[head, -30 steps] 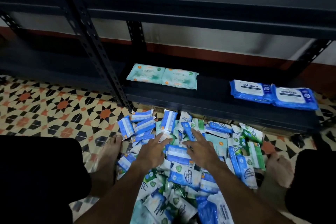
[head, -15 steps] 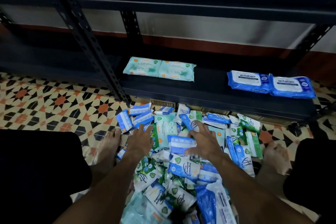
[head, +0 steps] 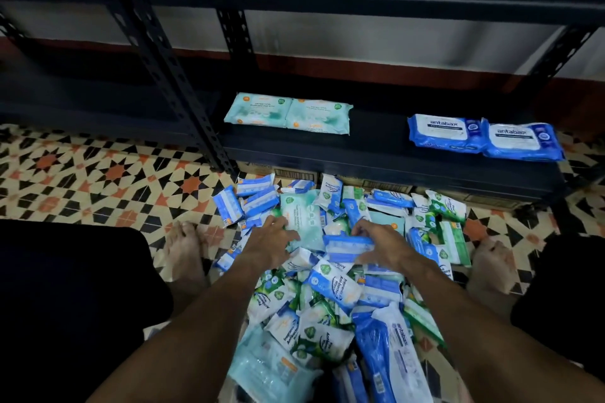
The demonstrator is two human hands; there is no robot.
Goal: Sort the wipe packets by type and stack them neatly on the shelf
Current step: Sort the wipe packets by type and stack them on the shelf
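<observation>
Head view, left hand (head: 271, 240): our fingers curl on the teal packet (head: 302, 219) atop the floor pile (head: 330, 288), likely for the shelf's (head: 370, 159) teal pair (head: 288, 113).
Right hand (head: 383, 247): we pinch a small blue packet (head: 347, 244).
Antabax pair (head: 484, 137): shelved apart, by type.

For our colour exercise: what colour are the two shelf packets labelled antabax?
The two flat plastic antabax packets are blue with white labels; head view.
</observation>
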